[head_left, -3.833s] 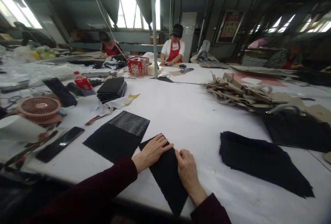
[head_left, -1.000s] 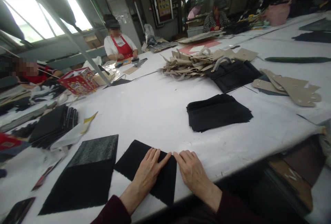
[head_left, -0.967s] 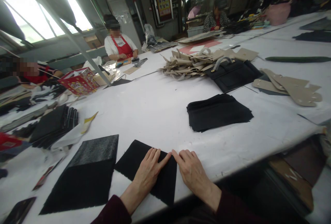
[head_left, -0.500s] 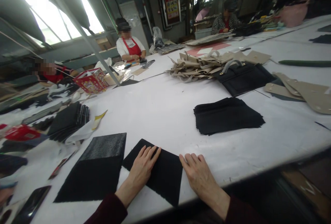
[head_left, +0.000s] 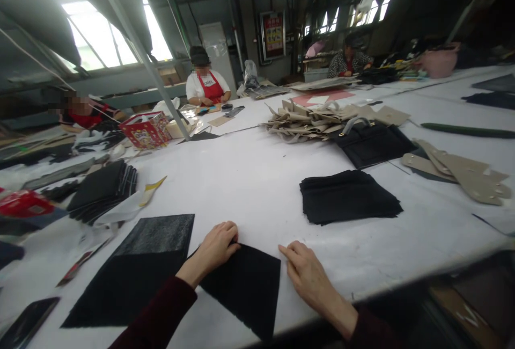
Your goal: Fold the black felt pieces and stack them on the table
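Observation:
A folded-looking black fabric piece (head_left: 245, 284) lies on the white table in front of me, one corner toward the table's edge. My left hand (head_left: 217, 247) is closed at its upper edge, fingers curled and thumb pressed against the fabric; it hides the piece's left corner. Just off the right corner, my right hand (head_left: 308, 274) rests with its index finger stretched out, holding nothing. To the left lies a larger black sheet stack (head_left: 129, 274) with a shiny grey band along its far end. Beyond my right hand sits a pile of black fabric pieces (head_left: 350, 197).
Beige bag parts (head_left: 298, 121) and a black bag (head_left: 374, 142) lie farther back. More beige pieces (head_left: 462, 169) are at right. A dark stack (head_left: 102, 190), a red box (head_left: 145, 130) and a phone (head_left: 30, 319) are at left. Several co-workers sit around the table.
My left hand has gone from lying flat on the black piece to gripping its upper edge. The right hand has drawn slightly off the corner, its index finger straighter. The view has tilted up.

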Tool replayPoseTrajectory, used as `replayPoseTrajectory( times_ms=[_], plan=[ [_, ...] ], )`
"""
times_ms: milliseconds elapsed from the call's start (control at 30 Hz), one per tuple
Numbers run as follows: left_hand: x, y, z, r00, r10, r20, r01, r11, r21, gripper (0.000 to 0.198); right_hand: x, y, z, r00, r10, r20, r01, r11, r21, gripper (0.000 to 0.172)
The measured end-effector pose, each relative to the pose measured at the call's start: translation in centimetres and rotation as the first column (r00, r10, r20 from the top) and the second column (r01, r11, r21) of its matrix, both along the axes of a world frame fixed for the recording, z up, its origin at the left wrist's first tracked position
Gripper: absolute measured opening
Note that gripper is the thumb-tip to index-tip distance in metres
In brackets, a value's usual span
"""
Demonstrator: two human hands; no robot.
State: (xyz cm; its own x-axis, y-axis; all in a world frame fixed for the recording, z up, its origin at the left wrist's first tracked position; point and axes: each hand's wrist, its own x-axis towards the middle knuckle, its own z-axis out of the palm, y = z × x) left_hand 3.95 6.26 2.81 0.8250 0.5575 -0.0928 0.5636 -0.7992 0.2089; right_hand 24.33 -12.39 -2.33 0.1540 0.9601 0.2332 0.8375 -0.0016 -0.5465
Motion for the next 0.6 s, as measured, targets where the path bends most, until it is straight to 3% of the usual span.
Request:
replayPoseTrajectory(
  times_ms=[100,200,333,400,467,533,600],
  plan=[
    [0.4,-0.7,0.5,1.000,-0.007,-0.012,0.007,1.000,-0.020,0.009,-0.5,1.1,0.9,0.992,-0.012,-0.124,0.016,0.999,0.032,0.042],
    [0.6,-1.5,1.0,0.999,0.024,0.037,-0.020,0.992,-0.124,0.013,-0.9,1.8,1.3,0.953,-0.006,-0.302,0.011,1.000,0.015,0.051],
    [1.9,-2.4,2.0,0.997,0.027,0.075,-0.006,0.963,-0.270,0.019,1.0,0.8,1.0,0.760,-0.074,-0.646,-0.038,0.987,-0.158,0.035],
    [3.5,-2.9,2.5,0.997,0.009,0.077,0.017,0.945,-0.328,0.021,3.6,-0.5,1.0,0.663,-0.138,-0.735,-0.027,0.978,-0.208,0.027],
    [6.1,-3.5,2.9,0.994,-0.003,0.107,0.044,0.922,-0.384,0.024,7.5,-1.8,1.6,0.634,-0.183,-0.751,0.017,0.975,-0.223,0.024],
    [9.5,-3.9,3.0,0.987,-0.010,0.162,0.080,0.899,-0.430,0.025,12.3,-2.8,2.9,0.678,-0.188,-0.711,0.051,0.976,-0.210,0.023],
    [13.8,-4.0,2.7,0.968,-0.013,0.251,0.125,0.893,-0.432,0.025,17.6,-3.0,4.6,0.794,-0.186,-0.578,0.102,0.979,-0.174,0.023]
  ],
)
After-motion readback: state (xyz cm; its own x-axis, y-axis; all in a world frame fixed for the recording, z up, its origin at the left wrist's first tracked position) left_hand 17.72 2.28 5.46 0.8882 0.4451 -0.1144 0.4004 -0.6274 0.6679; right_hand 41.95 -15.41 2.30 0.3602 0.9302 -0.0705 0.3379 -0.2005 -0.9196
